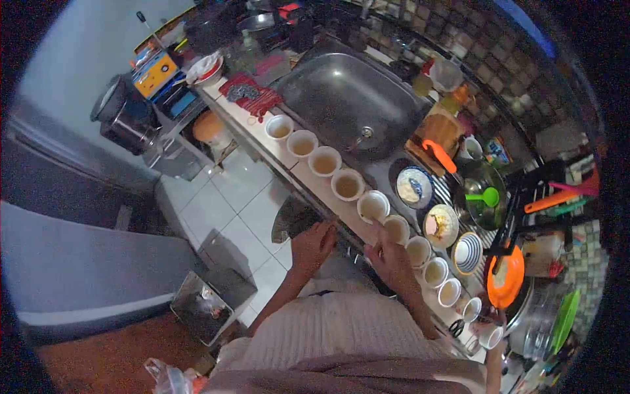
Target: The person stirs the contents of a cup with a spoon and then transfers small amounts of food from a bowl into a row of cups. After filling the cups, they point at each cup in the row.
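A row of white cups with pale brown liquid runs along the counter edge. My right hand point(392, 257) is closed just below one cup point(374, 205) in the middle of the row; a thin pale thing between its fingertips and the cup is too small to make out. Beside it on the right is another cup point(396, 230). My left hand point(315, 246) is at the counter's front edge, fingers curled together, with no object visible in them. Farther up the row are more cups point(325, 161).
Behind the cups lies a steel sink point(341, 85). To the right are a patterned bowl point(414, 188), a bowl with food scraps point(440, 225), a striped bowl point(467, 253), an orange plate point(513, 282) and a green ladle point(487, 196). A red cloth point(266, 103) lies at upper left.
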### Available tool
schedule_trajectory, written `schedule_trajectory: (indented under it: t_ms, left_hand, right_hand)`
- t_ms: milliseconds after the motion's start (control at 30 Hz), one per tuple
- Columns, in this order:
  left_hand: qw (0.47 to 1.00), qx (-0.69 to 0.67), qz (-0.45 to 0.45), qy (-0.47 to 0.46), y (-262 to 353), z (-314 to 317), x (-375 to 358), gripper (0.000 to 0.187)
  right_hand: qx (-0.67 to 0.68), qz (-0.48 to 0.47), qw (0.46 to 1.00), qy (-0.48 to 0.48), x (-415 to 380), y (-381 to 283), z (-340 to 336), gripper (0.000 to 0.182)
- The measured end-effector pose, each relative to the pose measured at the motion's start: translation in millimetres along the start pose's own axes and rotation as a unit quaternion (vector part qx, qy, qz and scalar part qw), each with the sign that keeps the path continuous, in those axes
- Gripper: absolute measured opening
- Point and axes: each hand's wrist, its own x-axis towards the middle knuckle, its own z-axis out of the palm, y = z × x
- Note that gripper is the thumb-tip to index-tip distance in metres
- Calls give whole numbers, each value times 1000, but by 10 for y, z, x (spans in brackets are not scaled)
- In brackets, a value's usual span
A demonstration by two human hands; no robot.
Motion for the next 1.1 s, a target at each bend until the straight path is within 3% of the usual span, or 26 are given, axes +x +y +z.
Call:
schedule_trajectory:
  t_ms: [67,233,333,500,533,567,700,867,1000,1100]
  left_hand:
    - [999,-25,-37,19,-6,-74,-26,26]
    - [992,-37,-111,56,-85,-226,-121,25]
    - [982,3,-187,1,-64,-277,-160,26]
    - [968,-17,-250,-35,-24,-239,-177,29]
    - [967,-16,-252,-39,-7,-235,-198,29]
    - [971,-24,-236,-29,-7,-221,-186,29]
    - [986,-22,-166,24,-116,-98,-205,30]
    - [980,-14,-200,-9,-45,-174,-144,31]
    - [977,-11,-210,-19,-9,-180,-111,33]
    - [985,-29,-166,29,-38,-130,-143,33]
  right_hand:
    - [16,-28,999,-5,86,-120,-73,56]
    - [-132,21,987,-85,211,-171,-143,58]
    - [-145,51,978,-141,283,-130,-145,57]
    - [-179,-44,979,-82,274,-25,-110,57]
    - [-188,-58,978,-76,248,-64,-164,57]
    - [-158,39,973,-162,301,-213,-266,56]
    - [-132,50,976,-166,301,-292,-368,55]
    - [-154,-41,979,-125,335,-150,-304,56]
    - [-209,9,964,-165,294,-162,-358,54]
    - [-138,-41,979,-143,235,-17,-347,53]
